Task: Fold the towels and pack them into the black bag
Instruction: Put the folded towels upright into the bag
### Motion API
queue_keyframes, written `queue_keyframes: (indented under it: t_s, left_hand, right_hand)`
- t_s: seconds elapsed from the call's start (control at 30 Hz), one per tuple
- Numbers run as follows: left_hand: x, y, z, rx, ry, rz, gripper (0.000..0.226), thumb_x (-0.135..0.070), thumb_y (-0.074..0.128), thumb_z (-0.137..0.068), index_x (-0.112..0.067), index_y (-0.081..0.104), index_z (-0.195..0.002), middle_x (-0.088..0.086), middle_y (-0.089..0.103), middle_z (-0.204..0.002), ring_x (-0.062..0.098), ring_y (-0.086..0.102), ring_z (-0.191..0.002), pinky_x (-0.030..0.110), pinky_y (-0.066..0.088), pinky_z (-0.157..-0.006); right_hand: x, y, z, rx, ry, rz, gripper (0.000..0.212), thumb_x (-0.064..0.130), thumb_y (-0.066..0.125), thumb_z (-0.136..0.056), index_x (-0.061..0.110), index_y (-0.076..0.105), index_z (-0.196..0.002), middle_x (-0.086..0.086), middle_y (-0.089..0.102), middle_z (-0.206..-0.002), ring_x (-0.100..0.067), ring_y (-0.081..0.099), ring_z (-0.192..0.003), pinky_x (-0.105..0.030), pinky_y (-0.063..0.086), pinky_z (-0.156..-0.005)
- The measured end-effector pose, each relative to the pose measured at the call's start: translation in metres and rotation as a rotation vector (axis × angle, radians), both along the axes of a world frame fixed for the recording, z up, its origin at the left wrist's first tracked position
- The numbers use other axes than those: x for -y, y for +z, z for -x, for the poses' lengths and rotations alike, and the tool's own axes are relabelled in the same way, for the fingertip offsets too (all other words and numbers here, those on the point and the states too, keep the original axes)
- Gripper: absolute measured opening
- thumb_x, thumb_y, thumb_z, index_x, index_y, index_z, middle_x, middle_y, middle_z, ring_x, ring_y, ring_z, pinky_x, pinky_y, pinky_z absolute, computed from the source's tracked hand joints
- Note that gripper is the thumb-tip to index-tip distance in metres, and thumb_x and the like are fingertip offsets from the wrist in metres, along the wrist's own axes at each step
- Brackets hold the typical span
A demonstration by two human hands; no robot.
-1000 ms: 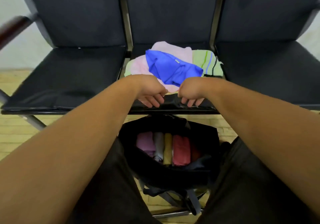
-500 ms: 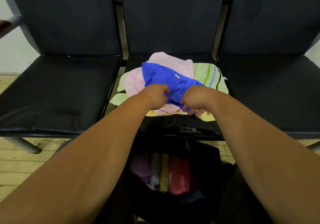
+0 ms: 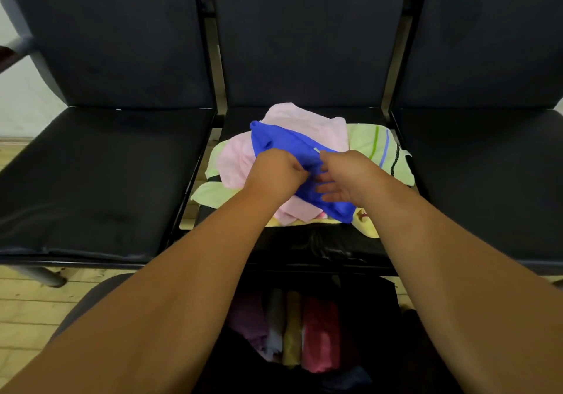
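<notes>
Towels lie in a heap on the middle seat [image 3: 304, 250], near its front edge. On top lies the blue towel [image 3: 283, 140]. The left hand [image 3: 275, 171] is closed on its cloth; the right hand [image 3: 344, 177] rests on it, fingers half open. Below the seat's front edge stands the black bag [image 3: 380, 317] with rolled towels [image 3: 320, 332] inside.

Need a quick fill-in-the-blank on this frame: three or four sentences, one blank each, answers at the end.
1. Both hands, left hand and right hand, are on the ____ towel.
2. That towel lies on top of a ____ towel.
3. The towel pile sits on the ____ of the three seats.
4. The folded towels already packed stand in the ____ bag.

Answers: blue; pink; middle; black
</notes>
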State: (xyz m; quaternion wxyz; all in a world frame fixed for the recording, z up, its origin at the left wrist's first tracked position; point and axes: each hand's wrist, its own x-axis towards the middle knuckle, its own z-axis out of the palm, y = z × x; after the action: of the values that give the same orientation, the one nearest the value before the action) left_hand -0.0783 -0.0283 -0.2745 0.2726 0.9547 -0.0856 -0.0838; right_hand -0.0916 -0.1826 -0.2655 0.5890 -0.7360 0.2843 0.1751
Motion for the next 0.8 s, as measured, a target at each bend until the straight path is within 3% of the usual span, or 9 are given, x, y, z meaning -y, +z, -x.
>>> queue_keyframes:
  t_s: [0.1,0.2,0.3,0.4,0.5,0.53,0.63,0.7,0.8]
  left_hand:
    - [0.0,0.024,0.02,-0.083,-0.021,0.229,0.022,-0.03,0.078,-0.095,-0.024,0.077,-0.074,0.0,0.072,-0.075,0.012,0.058,-0.068,0.02,0.039,-0.061]
    - [-0.007,0.036,0.035,-0.265,-0.145,0.264,0.016,-0.033,0.081,-0.092,-0.023,0.082,-0.08,0.0,0.076,-0.079,0.009,0.063,-0.074,0.024,0.05,-0.071]
    - [-0.018,0.041,0.042,-0.344,-0.184,0.305,0.017,-0.031,0.078,-0.094,-0.017,0.083,-0.087,0.007,0.079,-0.084,0.014,0.071,-0.076,0.032,0.06,-0.084]
    - [-0.03,0.034,0.033,-0.158,-0.019,0.264,0.012,-0.027,0.072,-0.095,-0.017,0.073,-0.101,0.001,0.077,-0.096,0.018,0.075,-0.089,0.036,0.063,-0.081]
    - [-0.043,0.032,0.03,-0.112,-0.067,0.175,0.049,-0.017,0.077,-0.087,-0.029,0.058,-0.13,-0.008,0.062,-0.125,0.015,0.065,-0.104,0.026,0.051,-0.077]
    - [-0.046,0.031,0.03,-0.156,-0.102,0.189,0.051,-0.013,0.076,-0.086,-0.032,0.059,-0.13,-0.009,0.063,-0.122,0.015,0.065,-0.104,0.026,0.05,-0.078]
    - [-0.048,0.034,0.034,-0.207,-0.123,0.254,0.02,-0.009,0.068,-0.091,-0.026,0.073,-0.1,-0.006,0.073,-0.09,0.016,0.067,-0.087,0.028,0.055,-0.079]
    - [-0.048,0.04,0.036,-0.228,-0.068,0.368,0.022,-0.012,0.062,-0.097,-0.023,0.08,-0.098,0.0,0.078,-0.088,0.015,0.071,-0.082,0.036,0.062,-0.087]
    - [-0.046,0.049,0.039,-0.16,0.002,0.454,0.034,-0.017,0.054,-0.103,-0.034,0.083,-0.105,-0.01,0.078,-0.087,0.01,0.072,-0.076,0.031,0.063,-0.086]
  right_hand:
    - [-0.001,0.007,0.006,-0.057,-0.152,-0.304,0.049,0.053,0.064,-0.103,0.012,0.055,-0.128,-0.013,0.069,-0.121,-0.031,0.073,-0.101,-0.046,0.062,-0.079]
    - [-0.001,0.008,0.012,-0.068,-0.186,-0.406,0.039,0.04,0.076,-0.098,0.01,0.066,-0.121,-0.014,0.074,-0.12,-0.029,0.073,-0.098,-0.043,0.065,-0.079]
    - [-0.003,0.008,0.02,0.037,-0.052,-0.07,0.019,0.026,0.073,-0.101,0.008,0.07,-0.106,-0.016,0.074,-0.096,-0.029,0.07,-0.082,-0.042,0.064,-0.074]
    - [-0.004,0.015,0.028,0.242,0.181,0.279,0.031,0.035,0.067,-0.103,0.015,0.06,-0.08,-0.009,0.062,-0.075,-0.025,0.06,-0.07,-0.034,0.057,-0.067]
    - [-0.008,0.027,0.041,0.328,0.404,0.346,0.042,0.046,0.06,-0.106,0.019,0.06,-0.073,-0.001,0.06,-0.063,-0.012,0.053,-0.054,-0.019,0.045,-0.051]
    - [-0.011,0.031,0.044,0.344,0.451,0.354,0.045,0.048,0.058,-0.106,0.02,0.06,-0.071,0.002,0.06,-0.059,-0.009,0.051,-0.049,-0.017,0.043,-0.048]
    - [-0.012,0.042,0.047,0.394,0.479,0.448,0.055,0.049,0.051,-0.109,0.019,0.054,-0.063,0.001,0.055,-0.056,-0.013,0.049,-0.052,-0.023,0.041,-0.051]
    - [-0.009,0.049,0.046,0.413,0.462,0.61,0.056,0.046,0.045,-0.112,0.018,0.048,-0.064,-0.001,0.049,-0.059,-0.018,0.047,-0.059,-0.03,0.035,-0.057]
    - [-0.001,0.055,0.045,0.419,0.438,0.893,0.046,0.038,0.033,-0.116,0.015,0.063,-0.089,-0.001,0.053,-0.076,-0.025,0.054,-0.079,-0.034,0.039,-0.072]
